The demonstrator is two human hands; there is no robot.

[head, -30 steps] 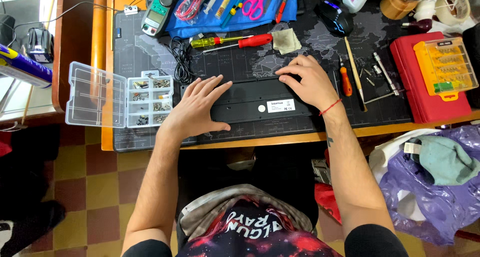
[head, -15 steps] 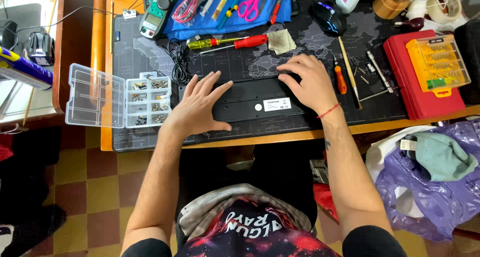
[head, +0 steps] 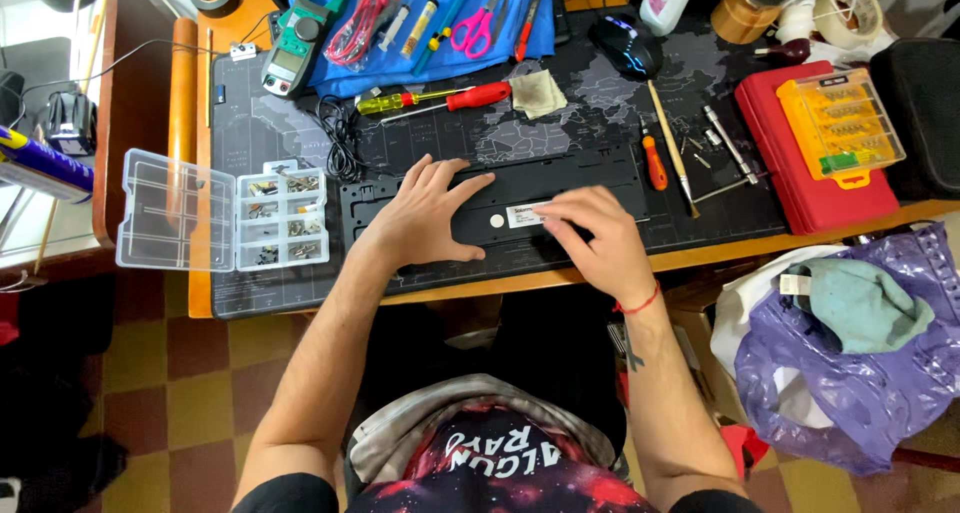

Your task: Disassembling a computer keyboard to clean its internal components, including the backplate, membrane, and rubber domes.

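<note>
Black plastic dominates the tabletop (head: 800,235), where an upturned keyboard (head: 500,205) is laid face down on a dark desk mat (head: 300,123) at the front edge. The left hand (head: 425,218) is spread flat and open on the keyboard's back; the right hand (head: 590,243) is curled loosely, its fingertips (head: 548,209) pressed near a white label (head: 527,214), nothing gripped. Inspection of the underside appears under way; a driver would seemingly be needed next. An open clear parts box (head: 225,223), a red-handled screwdriver (head: 455,99) and a small orange screwdriver (head: 654,163) are laid nearby.

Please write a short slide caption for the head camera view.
Both hands, left and right, rest on an upturned black keyboard among tools.
</note>
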